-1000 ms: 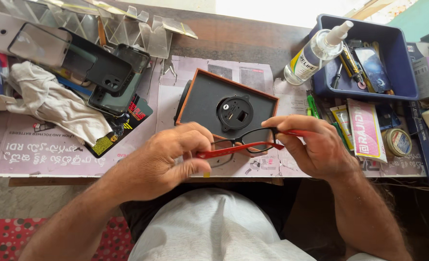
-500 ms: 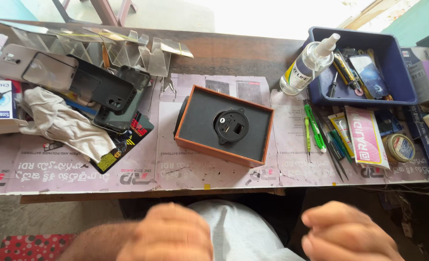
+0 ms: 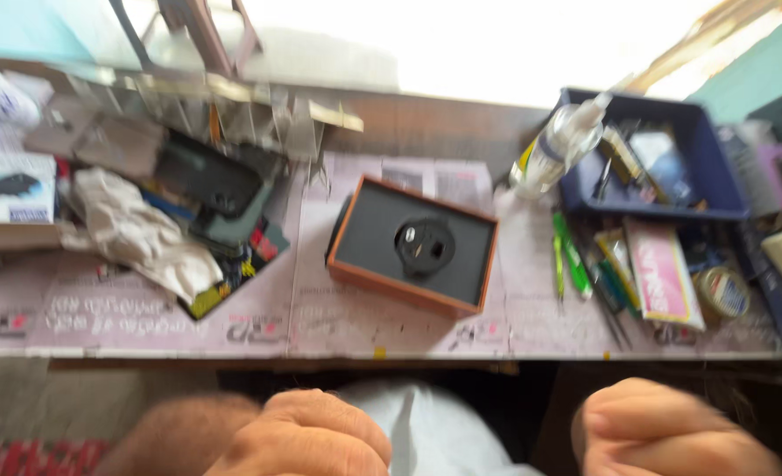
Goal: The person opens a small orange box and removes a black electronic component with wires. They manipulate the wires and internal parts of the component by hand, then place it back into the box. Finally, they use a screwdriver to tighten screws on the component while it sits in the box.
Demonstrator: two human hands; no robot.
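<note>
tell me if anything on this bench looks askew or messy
The orange-edged box sits skewed to the bench edge. A crumpled white cloth lies over a pile of phone parts on the left. Both hands are low, off the bench; nothing looks spilled.

Place: a small repair workshop
Tabletop (image 3: 391,330): papered, cluttered
Right: blue tray (image 3: 717,189) of tools, spray bottle (image 3: 554,150), tape roll (image 3: 724,293)
Left: phone cases (image 3: 210,181), rag (image 3: 140,234)
</note>
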